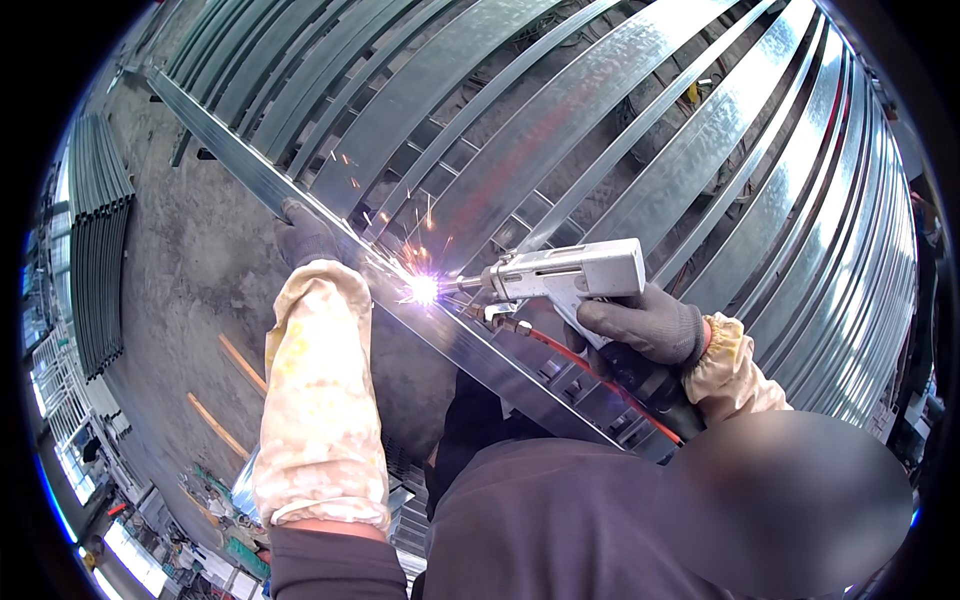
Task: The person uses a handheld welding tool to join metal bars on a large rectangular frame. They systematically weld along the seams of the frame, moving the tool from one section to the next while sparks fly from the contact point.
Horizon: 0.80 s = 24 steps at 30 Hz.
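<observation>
In a dark grey glove, my right hand [648,325] is closed around the handle of a silver welding gun [575,272]. The gun's nozzle points left at a long galvanized metal rail [470,350]. A bright violet-white flare at its tip throws orange sparks up and hides the exact contact spot. My left hand [308,240], gloved too, grips the same rail up and left of the flare; its fingers are partly hidden. Flat metal bars [400,130] meet the rail and run away to the upper right.
A red hose [565,352] trails from the gun toward my body. On the concrete floor [190,270] to the left stand stacked metal lengths [100,230]. Two orange-brown strips [217,425] lie nearby. Loose cables show under the bars.
</observation>
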Available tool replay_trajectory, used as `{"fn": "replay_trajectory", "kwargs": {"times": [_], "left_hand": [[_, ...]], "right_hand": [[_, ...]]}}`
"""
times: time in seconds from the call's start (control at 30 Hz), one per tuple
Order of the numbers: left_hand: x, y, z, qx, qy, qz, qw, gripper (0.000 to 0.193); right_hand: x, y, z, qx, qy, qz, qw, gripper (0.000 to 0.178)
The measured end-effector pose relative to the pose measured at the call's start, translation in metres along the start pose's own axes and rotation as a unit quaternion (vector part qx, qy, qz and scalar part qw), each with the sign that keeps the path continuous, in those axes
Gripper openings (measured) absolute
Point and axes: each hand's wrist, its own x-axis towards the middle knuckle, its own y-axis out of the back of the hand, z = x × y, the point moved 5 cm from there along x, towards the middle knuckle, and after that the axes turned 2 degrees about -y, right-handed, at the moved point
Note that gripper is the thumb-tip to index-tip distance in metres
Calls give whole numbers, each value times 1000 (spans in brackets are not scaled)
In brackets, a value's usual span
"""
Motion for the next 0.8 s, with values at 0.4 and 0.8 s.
{"fn": "replay_trajectory", "kwargs": {"times": [0.4, 0.8], "left_hand": [[25, 1, -13, 55, -48, 79, 994, 79], [41, 0, -25, -11, -47, 21, 999, 74]], "right_hand": [[-7, -5, 5, 46, -20, -6, 999, 45], [-12, -5, 12, 40, -16, -34, 999, 53]]}}
